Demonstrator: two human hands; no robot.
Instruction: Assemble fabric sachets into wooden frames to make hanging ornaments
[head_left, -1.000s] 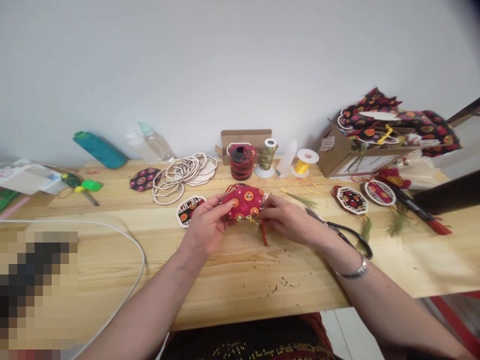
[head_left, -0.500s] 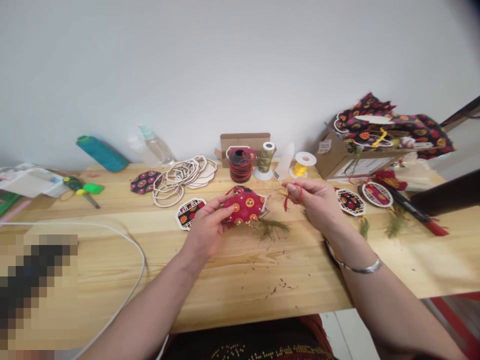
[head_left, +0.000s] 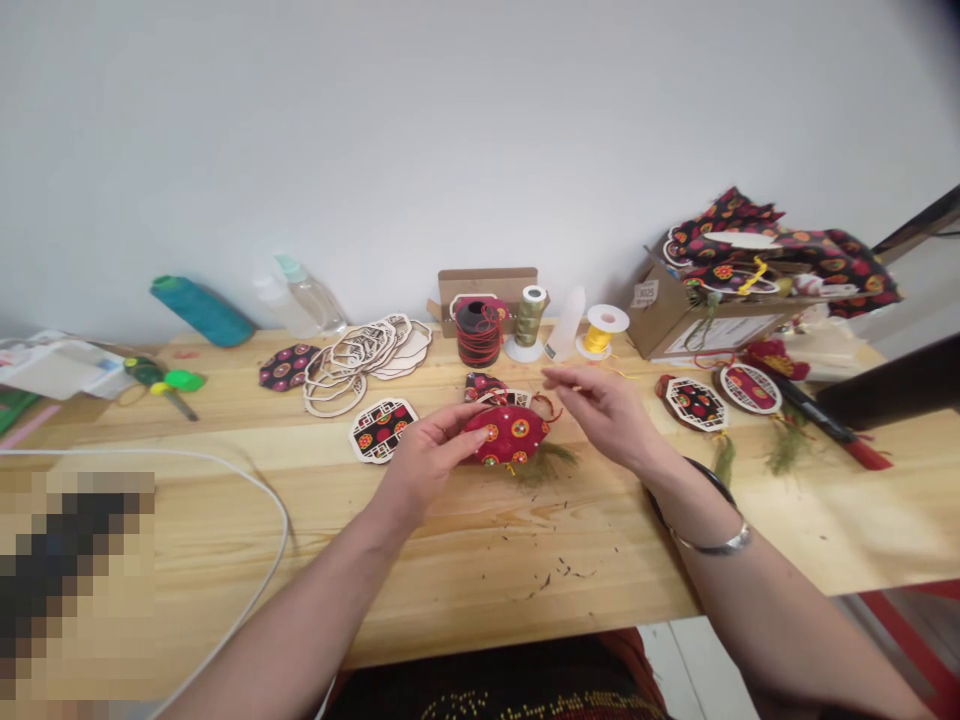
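My left hand (head_left: 431,458) pinches the left edge of a red patterned fabric ornament (head_left: 511,433) that lies low over the wooden table (head_left: 480,540). A red cord loop (head_left: 551,405) and a green tassel (head_left: 551,460) hang off the ornament. My right hand (head_left: 604,410) hovers just right of it, fingers loosely curled near the red cord; I cannot make out whether it grips the cord. A silver bracelet (head_left: 712,545) sits on the right wrist.
Wooden ring frames (head_left: 360,355) and a finished ornament (head_left: 382,428) lie to the left. Thread spools (head_left: 480,332) stand behind. A cardboard box of fabric (head_left: 697,300) and more ornaments (head_left: 694,400) are on the right. Scissors (head_left: 161,378) and a white cable (head_left: 247,480) lie left.
My right hand has come down and left from its raised pull on the red cord. The ornament has tilted flatter and shifted slightly right in my left hand.
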